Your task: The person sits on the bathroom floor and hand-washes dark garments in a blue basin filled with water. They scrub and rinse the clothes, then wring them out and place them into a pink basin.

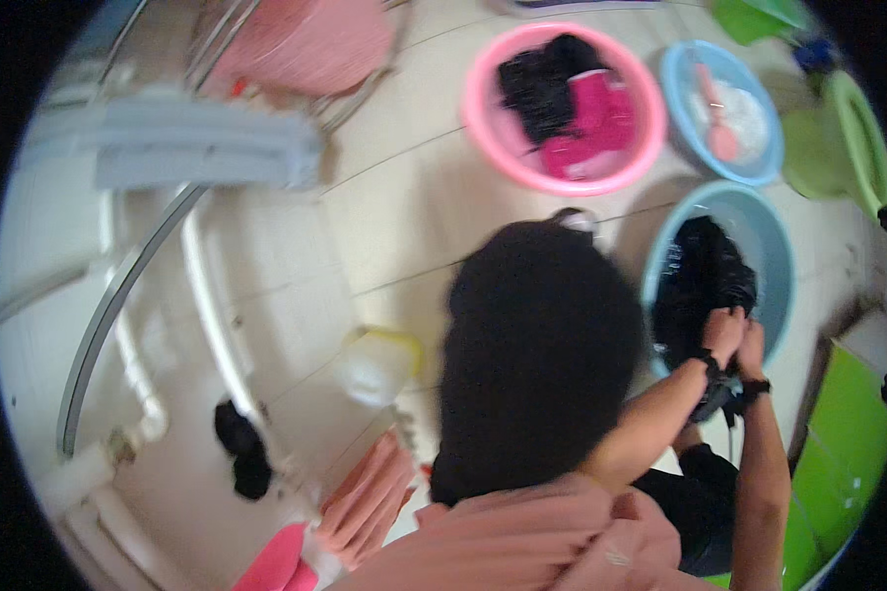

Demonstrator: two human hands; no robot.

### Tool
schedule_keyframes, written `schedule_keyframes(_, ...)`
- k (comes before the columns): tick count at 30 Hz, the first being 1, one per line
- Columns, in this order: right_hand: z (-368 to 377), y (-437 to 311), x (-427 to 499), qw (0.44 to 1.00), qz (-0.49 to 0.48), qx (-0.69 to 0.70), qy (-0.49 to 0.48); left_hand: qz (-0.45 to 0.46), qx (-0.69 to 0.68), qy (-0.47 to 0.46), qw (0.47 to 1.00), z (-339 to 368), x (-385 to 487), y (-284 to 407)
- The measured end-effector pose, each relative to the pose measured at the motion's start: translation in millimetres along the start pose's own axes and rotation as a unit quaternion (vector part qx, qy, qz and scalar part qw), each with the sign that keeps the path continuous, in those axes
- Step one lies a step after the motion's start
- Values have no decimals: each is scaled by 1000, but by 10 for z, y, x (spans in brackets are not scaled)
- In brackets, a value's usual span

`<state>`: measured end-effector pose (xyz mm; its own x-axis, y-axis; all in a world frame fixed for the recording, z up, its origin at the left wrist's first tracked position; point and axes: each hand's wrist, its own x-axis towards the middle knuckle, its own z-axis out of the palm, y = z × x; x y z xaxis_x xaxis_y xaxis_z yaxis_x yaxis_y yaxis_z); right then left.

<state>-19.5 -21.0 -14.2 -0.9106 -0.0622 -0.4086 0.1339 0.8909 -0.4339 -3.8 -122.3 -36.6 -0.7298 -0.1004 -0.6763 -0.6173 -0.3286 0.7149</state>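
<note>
At the right, both my hands reach into a pale blue plastic basin [785, 251]. My left hand [723, 336] and my right hand [750, 351] are close together, gripping a bunched part of a wet-looking black garment [691, 281]. The rest of the garment lies in the basin, shiny and folded. Each wrist carries a black band. Dark grey cloth [713, 400] shows below the wrists at the near rim. My fingertips are partly hidden in the fabric. A large black rounded form [539, 354] close to the camera covers the middle; I cannot tell for certain what it is.
A pink basin [473, 111] holds black and magenta clothes [591, 125]. Beside it, a blue basin [673, 125] contains a pink long-handled implement [715, 114] and something white. Green basins [861, 148] stand at the right. White pipes [211, 303] and a yellow-rimmed container [377, 366] are at left.
</note>
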Motion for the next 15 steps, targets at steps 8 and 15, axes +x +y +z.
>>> schedule_keyframes(8, -51, -531, -356, 987, -124, 93, -29, -149, -341, -24, 928, -512, 70, 198)
schedule_keyframes(15, -315, -23, -31, 994, 32, 105, -22, -201, -294, -99, 929, -409, -71, 570)
